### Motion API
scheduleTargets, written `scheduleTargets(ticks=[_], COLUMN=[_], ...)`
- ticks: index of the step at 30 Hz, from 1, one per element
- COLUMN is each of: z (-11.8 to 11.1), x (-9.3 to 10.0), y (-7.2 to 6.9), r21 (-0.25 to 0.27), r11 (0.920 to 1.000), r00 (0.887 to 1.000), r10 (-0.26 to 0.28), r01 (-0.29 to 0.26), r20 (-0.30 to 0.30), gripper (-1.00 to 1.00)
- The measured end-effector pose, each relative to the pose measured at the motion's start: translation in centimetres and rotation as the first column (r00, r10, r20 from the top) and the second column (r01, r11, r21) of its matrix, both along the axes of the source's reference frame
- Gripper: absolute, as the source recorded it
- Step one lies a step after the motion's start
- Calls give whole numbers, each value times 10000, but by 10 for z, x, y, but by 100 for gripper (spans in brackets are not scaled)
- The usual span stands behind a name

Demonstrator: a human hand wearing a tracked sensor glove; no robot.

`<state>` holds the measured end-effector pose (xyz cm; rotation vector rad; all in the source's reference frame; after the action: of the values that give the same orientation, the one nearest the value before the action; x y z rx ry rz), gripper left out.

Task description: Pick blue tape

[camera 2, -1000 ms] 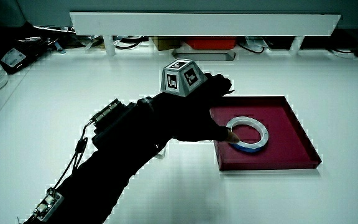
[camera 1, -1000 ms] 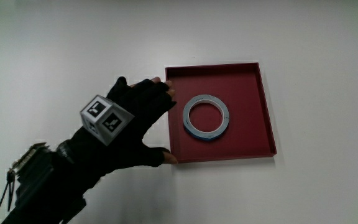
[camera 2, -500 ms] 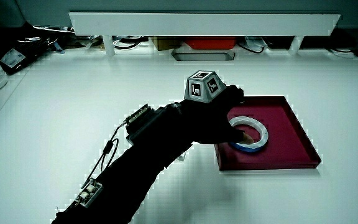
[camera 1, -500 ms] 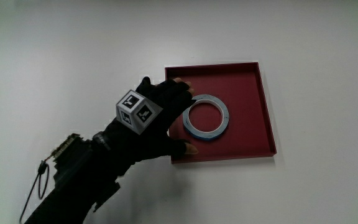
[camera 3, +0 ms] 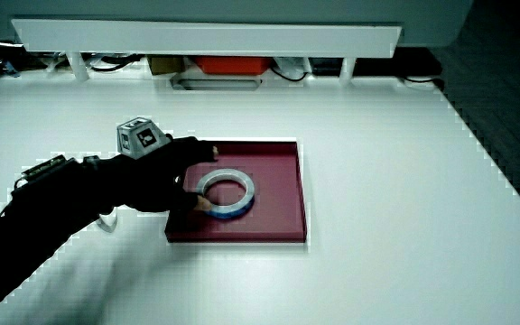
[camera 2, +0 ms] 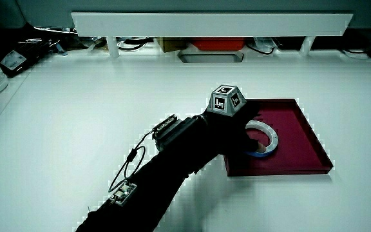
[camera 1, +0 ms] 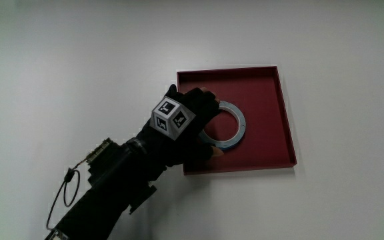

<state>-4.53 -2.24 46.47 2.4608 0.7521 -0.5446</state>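
Bright even light from overhead, white desk [camera 1: 79,60] nearly washed out in the main view, cooler and dimmer in both side views, only soft faint shadows under the forearm [camera 2: 153,187], jagged pale fringes around dark outlines, mild softness throughout

The hand [camera 1: 193,123] is covered by a black glove whose fingertips are cut off. A small cube [camera 1: 171,118] is mounted on the back of the glove; its faces are white-grey, and each is printed with a black square marker bearing a white pattern. In both side views the cube [camera 2: 227,100] [camera 3: 141,137] is seen standing proud of the glove. The forearm [camera 1: 115,183] is clad in a black sleeve. Just past the cube, toward the elbow, a small dark module [camera 1: 101,153] with metallic pins is strapped to the wrist. From it a thin dark cable [camera 1: 66,189] is looped along the sleeve, ending at a small pale connector [camera 2: 122,193] seen in a side view.
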Motion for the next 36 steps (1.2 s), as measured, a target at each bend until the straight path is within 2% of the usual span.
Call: scheduleTargets(ticks=[2,3,9,13,16,19,21,23,26,28,30,34,35,36], z=[10,10,16,27,30,36,35,37,43,39,42,35,35,34], x=[5,8,22,27,30,30,30,31,33,34,33,36,36,36], y=[0,0,5,9,11,13,13,14,14,14,14,15,15,15], r21=[-221,-85,-191,-359,-248,-500,-378,-564,-506,-442,-543,30,-158,-80], r11=[9997,9998,9986,9970,9958,9954,9959,9951,9949,9946,9943,9949,9950,9951], r00=[10000,9996,9951,9925,9890,9887,9888,9884,9886,9860,9881,9881,9893,9895], r10=[65,199,513,717,903,878,865,872,928,993,972,1002,993,987], r01=[-64,-198,-499,-684,-880,-822,-825,-807,-873,-941,-913,-1012,-982,-984], r20=[25,176,840,986,1167,1214,1216,1242,1184,1340,1188,1165,1068,1053], gripper=[0,0,0,0,0,0,0,7,17,24,31,45,48,52])
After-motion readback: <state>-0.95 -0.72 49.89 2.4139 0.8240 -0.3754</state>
